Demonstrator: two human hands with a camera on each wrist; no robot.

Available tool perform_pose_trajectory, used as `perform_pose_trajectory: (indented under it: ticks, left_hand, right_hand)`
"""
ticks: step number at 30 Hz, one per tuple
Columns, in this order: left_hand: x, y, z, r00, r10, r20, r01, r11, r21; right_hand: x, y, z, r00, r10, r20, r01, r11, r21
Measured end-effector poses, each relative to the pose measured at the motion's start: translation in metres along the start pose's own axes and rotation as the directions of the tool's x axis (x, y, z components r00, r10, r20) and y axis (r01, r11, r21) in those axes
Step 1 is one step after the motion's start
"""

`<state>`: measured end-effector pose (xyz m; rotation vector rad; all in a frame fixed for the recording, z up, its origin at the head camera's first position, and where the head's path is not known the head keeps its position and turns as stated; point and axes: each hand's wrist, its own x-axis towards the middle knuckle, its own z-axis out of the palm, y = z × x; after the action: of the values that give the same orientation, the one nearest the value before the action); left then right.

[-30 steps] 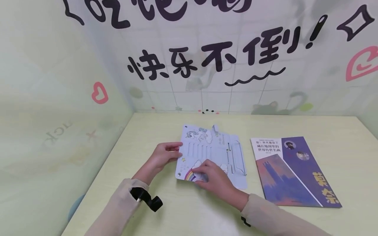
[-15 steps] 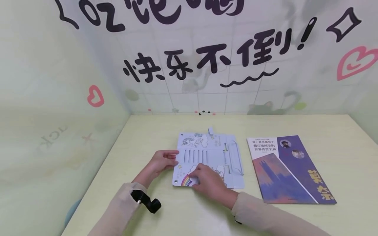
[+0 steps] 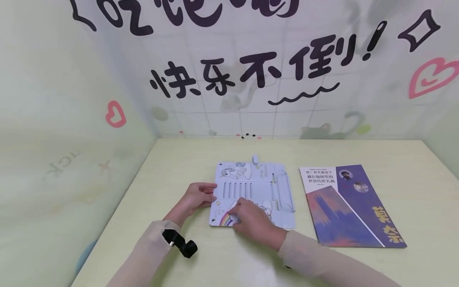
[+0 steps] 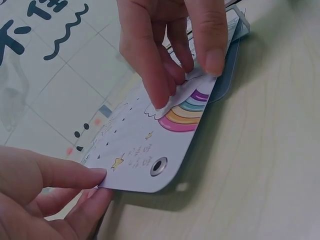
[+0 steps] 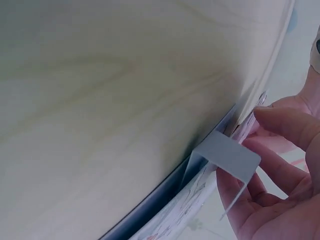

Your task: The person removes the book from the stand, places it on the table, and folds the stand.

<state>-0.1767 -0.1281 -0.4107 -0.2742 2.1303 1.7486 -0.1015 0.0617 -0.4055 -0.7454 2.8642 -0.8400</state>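
Observation:
A pale metal book stand [image 3: 263, 189], printed with a unicorn, a rainbow and clouds, lies nearly flat on the table. Slots run across its middle, and a wire bracket [image 3: 287, 191] is at its right side. My left hand [image 3: 195, 197] pinches the stand's left edge between thumb and fingers. On the near edge by the rainbow, my right hand [image 3: 256, 221] has its thumb at the edge and its curled fingers on the printed face. In the right wrist view, a bent metal tab [image 5: 227, 154] stands up beside the right fingers.
A purple and white book [image 3: 353, 207] lies on the table [image 3: 222, 263] to the right of the stand. A printed curtain-like wall [image 3: 215, 119] rises behind the table's back edge. A black camera mount [image 3: 181, 244] juts from the left wrist.
The book stand's near left corner has come down, so the stand lies flatter. Both hands have kept their places on it. The head view has shifted slightly.

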Motion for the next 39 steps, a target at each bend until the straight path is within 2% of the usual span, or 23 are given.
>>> perform_pose_trajectory:
  ticks: [6, 13, 19, 21, 27, 33, 39]
  left_hand:
    - [0.002, -0.002, 0.005, 1.000, -0.017, -0.025, 0.017, 1.000, 0.016]
    - [0.001, -0.004, 0.003, 0.999, -0.029, -0.026, 0.030, 0.999, 0.027]
    - [-0.001, -0.001, -0.001, 0.999, -0.027, -0.038, 0.029, 0.999, 0.036]
    - [-0.001, 0.000, -0.001, 0.999, -0.026, -0.028, 0.027, 0.999, 0.035]
    - [-0.001, -0.002, -0.001, 1.000, -0.025, -0.019, 0.026, 0.999, 0.031]
    - [0.000, -0.002, -0.001, 0.999, -0.035, -0.023, 0.035, 0.999, 0.025]
    - [0.000, -0.002, 0.000, 0.999, -0.040, -0.021, 0.041, 0.999, 0.025]
  right_hand:
    - [-0.004, 0.008, -0.018, 0.999, 0.029, -0.018, -0.027, 0.996, 0.087]
    - [-0.017, 0.027, -0.050, 0.987, 0.136, -0.085, -0.122, 0.980, 0.157]
    - [-0.039, 0.063, -0.070, 0.980, 0.097, -0.172, -0.072, 0.987, 0.146]
    - [-0.047, 0.074, -0.074, 0.977, 0.105, -0.184, -0.080, 0.987, 0.137]
    - [-0.059, 0.098, -0.078, 0.975, 0.196, -0.108, -0.177, 0.970, 0.166]
    - [-0.058, 0.106, -0.075, 0.973, 0.223, -0.051, -0.204, 0.946, 0.250]
    - [-0.055, 0.106, -0.074, 0.975, 0.219, -0.036, -0.201, 0.940, 0.274]
